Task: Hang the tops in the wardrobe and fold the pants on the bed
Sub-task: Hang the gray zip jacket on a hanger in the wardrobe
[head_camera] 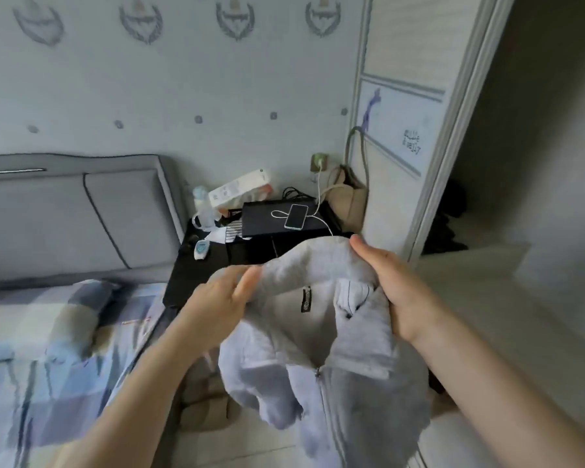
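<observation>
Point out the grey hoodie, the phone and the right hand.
grey hoodie [318, 332]: head view, inner fleece below the neck label.
phone [296, 216]: head view, screen centre.
right hand [395, 292]: head view, back of the hand.

- Grey hooded top [321, 336], soft and fleecy, up in the air at about five o'clock from the middle of the view, between the bed and the wardrobe.
- Its hood is spread at the top, pale lining facing us, a small black label showing inside the neck.
- The zip front hangs down and open, the body drooping in loose folds toward six o'clock.
- Bed [48, 349] sits at eight o'clock, covered in a blue, grey and cream checked quilt, with a grey padded headboard behind it.
- Wardrobe [395, 146] stands at two o'clock, pale sliding door, with a dark opening to its right.
</observation>
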Demonstrator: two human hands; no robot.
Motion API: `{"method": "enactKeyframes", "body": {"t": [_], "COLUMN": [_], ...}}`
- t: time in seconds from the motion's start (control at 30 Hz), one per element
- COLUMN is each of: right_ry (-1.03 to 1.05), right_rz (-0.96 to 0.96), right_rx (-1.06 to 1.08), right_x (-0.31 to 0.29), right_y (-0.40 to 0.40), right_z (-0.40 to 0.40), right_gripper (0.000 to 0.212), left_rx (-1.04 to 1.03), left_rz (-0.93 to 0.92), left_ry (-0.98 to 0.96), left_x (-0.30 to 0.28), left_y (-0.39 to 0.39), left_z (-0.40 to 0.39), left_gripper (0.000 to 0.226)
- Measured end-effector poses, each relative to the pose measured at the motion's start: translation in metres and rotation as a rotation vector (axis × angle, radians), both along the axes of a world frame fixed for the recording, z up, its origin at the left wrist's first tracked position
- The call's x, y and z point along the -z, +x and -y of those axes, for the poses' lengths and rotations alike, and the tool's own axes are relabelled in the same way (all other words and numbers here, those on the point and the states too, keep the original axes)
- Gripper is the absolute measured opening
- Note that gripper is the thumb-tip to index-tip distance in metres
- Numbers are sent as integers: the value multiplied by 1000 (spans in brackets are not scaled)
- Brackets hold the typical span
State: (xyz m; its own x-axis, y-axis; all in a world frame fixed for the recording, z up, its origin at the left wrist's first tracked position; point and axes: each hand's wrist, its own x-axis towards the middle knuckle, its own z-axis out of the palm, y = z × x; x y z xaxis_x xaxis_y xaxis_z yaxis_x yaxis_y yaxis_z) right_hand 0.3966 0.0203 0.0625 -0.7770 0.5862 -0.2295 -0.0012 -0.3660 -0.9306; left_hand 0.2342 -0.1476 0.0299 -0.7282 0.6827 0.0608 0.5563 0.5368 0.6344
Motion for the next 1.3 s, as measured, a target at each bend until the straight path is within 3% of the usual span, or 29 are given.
{"method": "enactKeyframes", "body": {"t": [0.13, 0.27, 0.33, 0.5, 0.57, 0.67, 0.7, 0.73, 0.83, 0.9, 0.97, 1.1, 1.2, 1.3], "right_ry": [1, 45, 62, 144, 78, 83, 118, 154, 323, 430, 521, 613, 678, 834], "right_rz": [19, 50, 23, 58, 58, 77, 89, 96, 144, 191, 235, 252, 274, 342], "right_rx": [202, 391, 497, 730, 792, 892, 935, 972, 1067, 1127, 1202, 1359, 1424, 1455], "right_x": [2, -12, -27, -60, -71, -83, -86, -89, -97, -102, -105, -119, -138, -162], "right_y": [17, 34, 45, 75, 86, 96, 99, 101, 109, 112, 115, 117, 118, 115], "right_z": [-29, -42, -52, -67, -64, -60, -60, -59, -57, -57, -61, -73, -85, -100], "right_gripper": [35, 39, 39, 27, 20, 17, 14, 13, 15, 13, 14, 15, 27, 30], "left_rx": [487, 583, 668, 731, 735, 913, 945, 936, 828, 813, 875, 1108, 1175, 1128], "left_rz": [27, -150, -63, 68, 10, -133, -66, 165, 1110, 1366, 1399, 1136, 1040, 1144], "left_ry": [124, 92, 55, 124, 131, 120, 118, 108, -66, -184, -236, -297, -168, 2], "left_x": [25, 59, 70, 58, 43, 22, 15, 9, -17, -36, -61, -111, -149, -182], "left_y": [19, 27, 25, 22, 23, 34, 40, 44, 48, 44, 38, 28, 21, 19], "left_z": [-78, -152, -180, -233, -254, -272, -275, -278, -290, -301, -312, -324, -341, -367], "left_gripper": [71, 36, 17, 44, 47, 40, 39, 34, 12, 19, 23, 34, 41, 39]}}
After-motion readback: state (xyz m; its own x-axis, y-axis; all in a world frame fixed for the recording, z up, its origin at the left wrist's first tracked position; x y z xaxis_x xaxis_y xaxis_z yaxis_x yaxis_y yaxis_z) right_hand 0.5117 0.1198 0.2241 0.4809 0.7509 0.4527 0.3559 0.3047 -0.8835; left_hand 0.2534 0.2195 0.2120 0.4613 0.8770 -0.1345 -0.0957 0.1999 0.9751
